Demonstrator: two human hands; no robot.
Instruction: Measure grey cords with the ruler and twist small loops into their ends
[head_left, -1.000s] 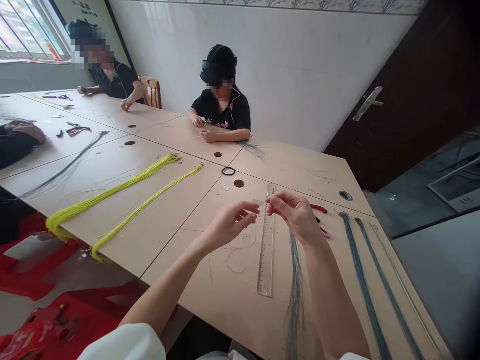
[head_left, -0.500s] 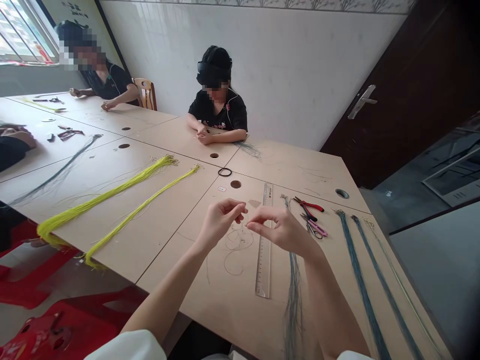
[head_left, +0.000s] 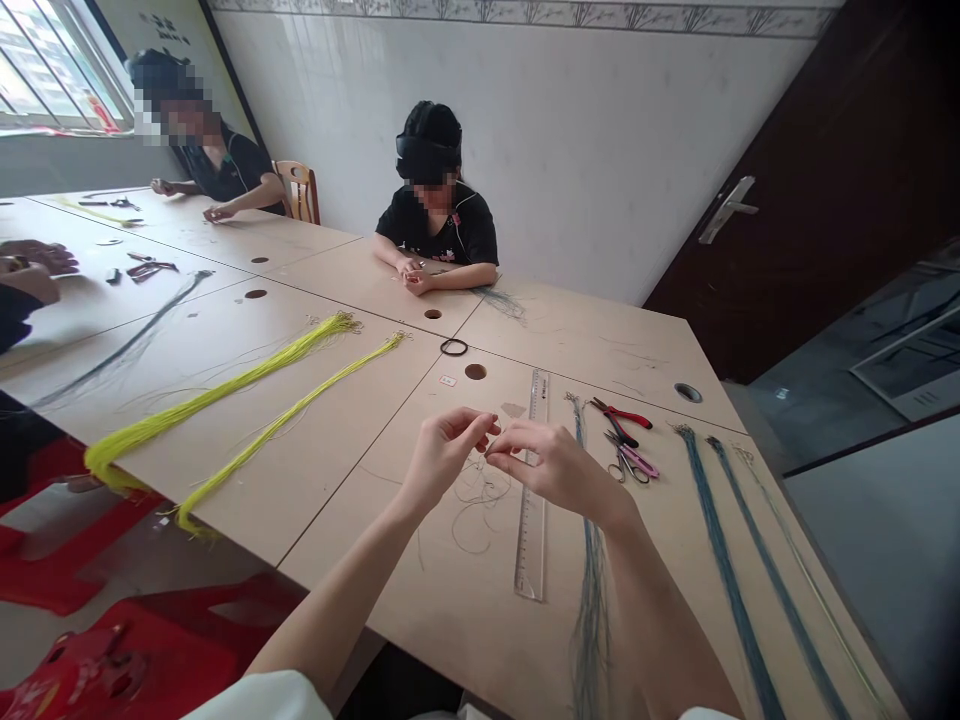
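My left hand [head_left: 448,458] is closed in a pinch above the table, its fingertips on a thin cord. Close beside it, my right hand [head_left: 551,462] pinches the same fine strand; the exact point of hold is too small to make out. Below them the thin cord [head_left: 471,551] lies in loose loops on the tabletop. A clear ruler [head_left: 529,545] rests just right of the loops. Partly under my right hand and forearm runs a bundle of blue-grey cords [head_left: 590,600].
Red-handled pliers [head_left: 630,416] and pink-handled scissors [head_left: 637,460] lie right of my hand, then more blue cord bundles [head_left: 712,540]. Yellow cord bundles [head_left: 225,392] lie to the left. A black ring [head_left: 454,347] sits near a table hole [head_left: 475,372]. Co-workers [head_left: 437,225] sit around the table.
My fingertips have drawn closer together, the right hand moving slightly left. The view has shifted a little. At the far left, a co-worker's hands show more.
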